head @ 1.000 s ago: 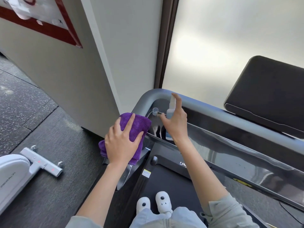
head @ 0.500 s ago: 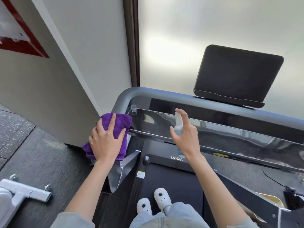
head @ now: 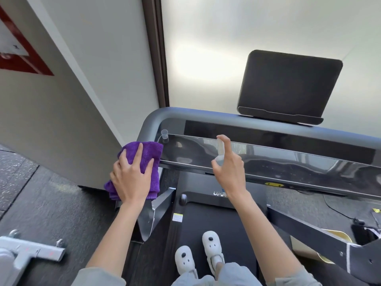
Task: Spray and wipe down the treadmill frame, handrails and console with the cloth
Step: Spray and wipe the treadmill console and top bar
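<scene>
I stand on the treadmill belt [head: 214,221]. My left hand [head: 132,178] presses a folded purple cloth [head: 144,153] against the left corner of the grey handrail frame [head: 152,118]. My right hand [head: 231,172] grips a small clear spray bottle [head: 220,148], index finger on the nozzle, aimed at the glossy console panel [head: 288,162]. A faint misted patch shows on the glass just past the nozzle. The bottle's clear cap [head: 164,134] stands on the panel's left end. A dark tablet holder [head: 288,85] rises behind the rail.
A white wall and a dark door frame [head: 156,50] stand close on the left, with a frosted window behind. Part of a white machine [head: 31,254] sits on the dark floor at lower left. Cables and a dark bag [head: 362,230] lie at lower right. My white slippers [head: 198,252] rest on the belt.
The spray bottle in my right hand has moved right from the left corner to the console's middle. My left hand stays on the cloth at the corner. My view has swung right.
</scene>
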